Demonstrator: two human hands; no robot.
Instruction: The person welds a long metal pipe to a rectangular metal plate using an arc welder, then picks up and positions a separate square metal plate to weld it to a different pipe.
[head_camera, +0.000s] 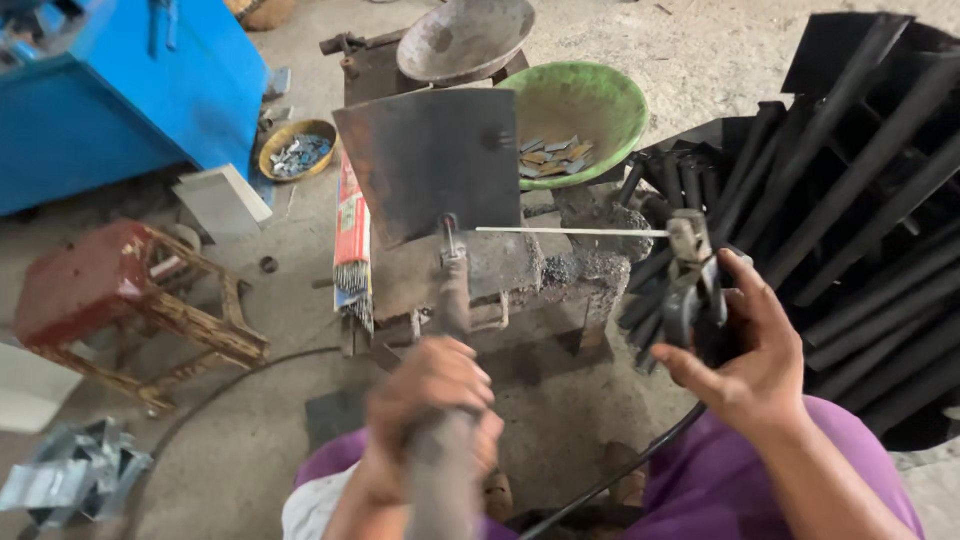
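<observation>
Steel stock: a heap of long black angle-iron bars (860, 200) fills the frame from 1 to 4 o'clock, the bars fanned out and leaning over one another.
Blue cabinet: a blue painted metal machine body (120, 90) stands at 10 to 11 o'clock.
Floor: grey dusty concrete floor (250, 400) runs under everything.
Stool: a worn red-topped wooden stool (110, 300) sits at 9 o'clock.
Work block: a grimy dark metal work stand (520, 275) is at the centre, crusted with grey slag.
Flat blade: a dark square steel plate on a long handle (430, 165) rests upright on the stand just above centre; its shaft runs down toward 6 o'clock.
Green basin: a round green plastic bowl holding small metal pieces (585, 110) lies at 12 to 1 o'clock, beside a grey metal pan (465, 35) at 12.
Yellow bowl: a small yellow bowl of metal scraps (297, 148) sits at 11 o'clock.
Rod packet: a red packet of welding rods (352, 250) leans on the stand's left side.
Left hand (430, 400): at 6 o'clock, blurred, fingers wrapped tight round the plate's handle.
Right hand (755, 350): at 4 o'clock, fingers curled round a black welding electrode holder (690, 280).
Electrode: a thin pale welding rod (570, 232) juts from the holder toward 9 o'clock, its tip just beside the plate's base.
Cable: a black cable (620, 470) trails toward 6 o'clock.
</observation>
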